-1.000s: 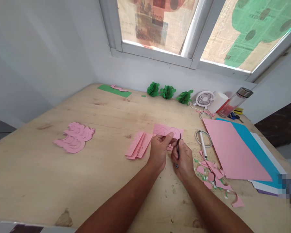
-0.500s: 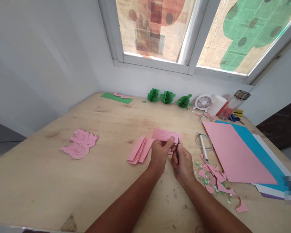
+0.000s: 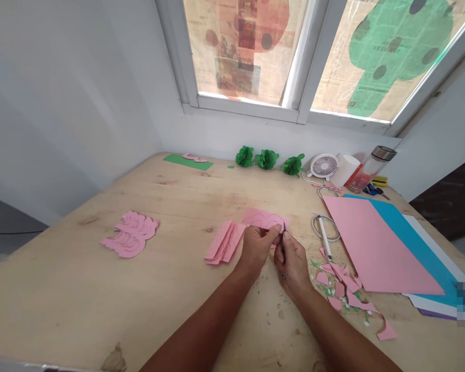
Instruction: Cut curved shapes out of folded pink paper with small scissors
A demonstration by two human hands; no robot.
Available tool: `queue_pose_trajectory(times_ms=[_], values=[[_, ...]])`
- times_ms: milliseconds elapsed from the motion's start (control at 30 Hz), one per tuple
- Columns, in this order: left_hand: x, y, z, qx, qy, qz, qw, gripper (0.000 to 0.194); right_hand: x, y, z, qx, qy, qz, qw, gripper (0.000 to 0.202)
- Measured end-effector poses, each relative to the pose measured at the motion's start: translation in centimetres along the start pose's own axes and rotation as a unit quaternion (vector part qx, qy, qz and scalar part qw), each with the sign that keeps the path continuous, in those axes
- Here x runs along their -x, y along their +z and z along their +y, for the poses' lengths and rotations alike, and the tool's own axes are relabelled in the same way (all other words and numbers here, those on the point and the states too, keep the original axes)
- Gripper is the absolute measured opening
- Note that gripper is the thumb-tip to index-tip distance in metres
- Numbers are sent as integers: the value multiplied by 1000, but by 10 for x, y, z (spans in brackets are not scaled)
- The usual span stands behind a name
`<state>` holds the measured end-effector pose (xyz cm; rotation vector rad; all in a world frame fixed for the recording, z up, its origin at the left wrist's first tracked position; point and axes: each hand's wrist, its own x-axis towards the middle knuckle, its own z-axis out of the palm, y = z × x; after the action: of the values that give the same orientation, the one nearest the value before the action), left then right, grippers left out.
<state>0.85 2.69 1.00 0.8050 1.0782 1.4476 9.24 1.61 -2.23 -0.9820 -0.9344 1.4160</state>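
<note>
Pink paper [image 3: 256, 218] with drawn curved outlines is pinched between the thumb and fingers of my left hand [image 3: 258, 247]. Closed around dark scissors [image 3: 283, 250], my right hand [image 3: 295, 261] meets the paper's right side, where the blades point away from me. My fingers hide most of the scissors and the paper's lower part. Just left of my left hand lie several folded pink strips [image 3: 223, 243] with drawn lines. Farther left is a pile of cut, scalloped pink pieces [image 3: 134, 232].
Pink and green scraps [image 3: 344, 284] lie right of my hands, near a white pen [image 3: 325, 237] and a coiled cable. Large coloured sheets [image 3: 383, 248] cover the right side. Green paper balls [image 3: 267, 159], a small fan [image 3: 324, 166] and a glass bottle [image 3: 372, 168] stand along the back.
The view has shifted slightly. Both hands stay at the pink paper, with the scissors at its right side; the surrounding things lie as before.
</note>
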Motion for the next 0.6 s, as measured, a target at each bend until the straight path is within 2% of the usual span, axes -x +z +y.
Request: queue_pose_trajectory(times_ms=[433,600], values=[[-1,-2,-2,-11,-19,-26,999,36,0,0,-2,2,1,4,1000,40],[0,-2,-2,-23,8,-37,999,37,0,1,-2,-13,10,7,1000,39]])
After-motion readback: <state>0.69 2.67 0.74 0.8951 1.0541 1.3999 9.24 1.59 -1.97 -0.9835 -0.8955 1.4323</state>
